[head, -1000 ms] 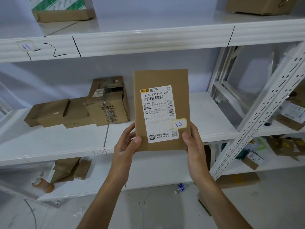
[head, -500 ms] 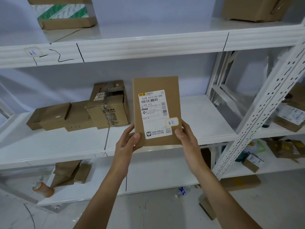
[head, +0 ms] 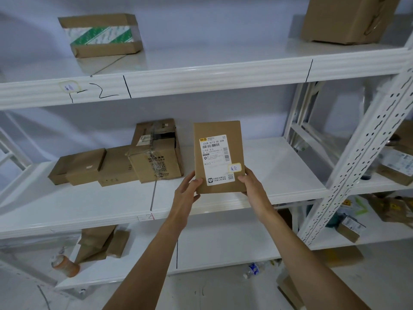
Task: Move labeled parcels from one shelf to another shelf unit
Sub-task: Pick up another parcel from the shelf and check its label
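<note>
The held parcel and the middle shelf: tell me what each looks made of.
Held parcel: looks like plain brown cardboard, matte, with crisp flat edges; a glossy white printed label is stuck on its face. Both hands grip its lower corners.
Middle shelf: probably painted or coated metal, smooth white with a soft sheen and a ribbed front lip.

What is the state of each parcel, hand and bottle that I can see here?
flat parcel: upright, label facing camera, held over the middle shelf.
left hand: gripping its lower left edge.
right hand: gripping its lower right edge.
taped box: on the middle shelf, top torn open.
green-striped box: resting on the top shelf.
orange bottle: lying on its side.
</note>
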`<state>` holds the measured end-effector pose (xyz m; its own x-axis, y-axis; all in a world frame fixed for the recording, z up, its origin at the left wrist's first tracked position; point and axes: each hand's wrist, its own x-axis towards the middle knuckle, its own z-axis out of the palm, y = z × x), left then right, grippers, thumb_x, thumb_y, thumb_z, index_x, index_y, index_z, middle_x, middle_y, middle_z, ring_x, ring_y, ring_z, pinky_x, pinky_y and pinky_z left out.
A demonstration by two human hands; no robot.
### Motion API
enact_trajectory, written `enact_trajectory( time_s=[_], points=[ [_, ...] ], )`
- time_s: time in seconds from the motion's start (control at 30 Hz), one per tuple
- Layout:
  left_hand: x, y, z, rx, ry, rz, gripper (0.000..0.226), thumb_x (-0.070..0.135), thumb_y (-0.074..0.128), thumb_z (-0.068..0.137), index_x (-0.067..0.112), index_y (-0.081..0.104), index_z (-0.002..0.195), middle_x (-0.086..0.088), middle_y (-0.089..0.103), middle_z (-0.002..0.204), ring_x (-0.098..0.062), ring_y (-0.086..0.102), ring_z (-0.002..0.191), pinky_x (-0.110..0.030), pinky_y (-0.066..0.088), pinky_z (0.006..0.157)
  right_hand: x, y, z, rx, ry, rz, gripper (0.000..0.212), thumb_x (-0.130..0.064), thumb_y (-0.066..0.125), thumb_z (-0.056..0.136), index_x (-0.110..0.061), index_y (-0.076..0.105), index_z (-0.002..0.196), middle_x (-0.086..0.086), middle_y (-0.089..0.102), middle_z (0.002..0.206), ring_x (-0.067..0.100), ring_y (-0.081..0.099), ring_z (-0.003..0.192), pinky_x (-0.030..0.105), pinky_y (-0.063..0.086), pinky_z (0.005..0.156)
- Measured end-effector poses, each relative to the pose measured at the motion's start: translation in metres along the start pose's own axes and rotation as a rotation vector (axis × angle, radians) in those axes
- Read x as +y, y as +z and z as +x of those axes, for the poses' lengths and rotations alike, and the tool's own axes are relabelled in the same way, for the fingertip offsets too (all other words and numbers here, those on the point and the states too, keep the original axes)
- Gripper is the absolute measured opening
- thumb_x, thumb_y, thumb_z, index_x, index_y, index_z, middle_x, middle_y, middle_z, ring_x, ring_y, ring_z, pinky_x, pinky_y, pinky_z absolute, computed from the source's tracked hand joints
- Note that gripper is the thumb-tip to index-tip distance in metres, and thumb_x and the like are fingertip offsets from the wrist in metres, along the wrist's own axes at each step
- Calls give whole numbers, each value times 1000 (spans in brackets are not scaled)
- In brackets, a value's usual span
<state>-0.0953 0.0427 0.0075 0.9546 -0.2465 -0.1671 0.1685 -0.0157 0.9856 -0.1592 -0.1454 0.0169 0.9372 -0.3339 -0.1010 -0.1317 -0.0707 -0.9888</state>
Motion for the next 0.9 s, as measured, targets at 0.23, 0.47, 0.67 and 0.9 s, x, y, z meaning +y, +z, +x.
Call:
enact_trajectory(
  time_s=[0.23, 0.47, 0.67, 0.9],
  points=[
    [19, -21, 1, -16, 26, 14, 47, 33, 60, 101, 27, 56, 148, -1, 70, 134, -24, 59, 132, -51, 43, 117, -9, 24, -3, 37, 3, 15, 39, -56, 41, 80, -67, 55, 115, -20, 67, 135, 10, 58, 131, 48, 38, 119],
    [22, -52, -13, -46, 42, 5, 49, 33, 59, 102, 22, 55, 149, -4, 69, 137, -24, 61, 131, -52, 44, 117, -23, 44, -20, 65, -7, -42, 39, -54, 42, 83, -72, 52, 116, -28, 69, 125, 9, 59, 128, 45, 40, 116],
    [25, -68, -38, -18, 73, -9, 67, 49, 66, 85, 24, 58, 147, 0, 73, 131, -22, 65, 126, -49, 47, 115, -34, 59, -43, 46, 2, -82, 65, -50, 41, 81, -46, 47, 146, -17, 66, 129, 17, 56, 130, 43, 40, 112],
    [29, -74, -72, 89, 115, -72, 65, 51, 67, 80, 21, 64, 138, -4, 76, 125, -24, 69, 121, -50, 52, 109, -45, 62, -69, -11, -76, -79, 38, -34, 44, 101, -51, 50, 134, -39, 59, 107, -9, 55, 101, 12, 37, 80]
  ],
)
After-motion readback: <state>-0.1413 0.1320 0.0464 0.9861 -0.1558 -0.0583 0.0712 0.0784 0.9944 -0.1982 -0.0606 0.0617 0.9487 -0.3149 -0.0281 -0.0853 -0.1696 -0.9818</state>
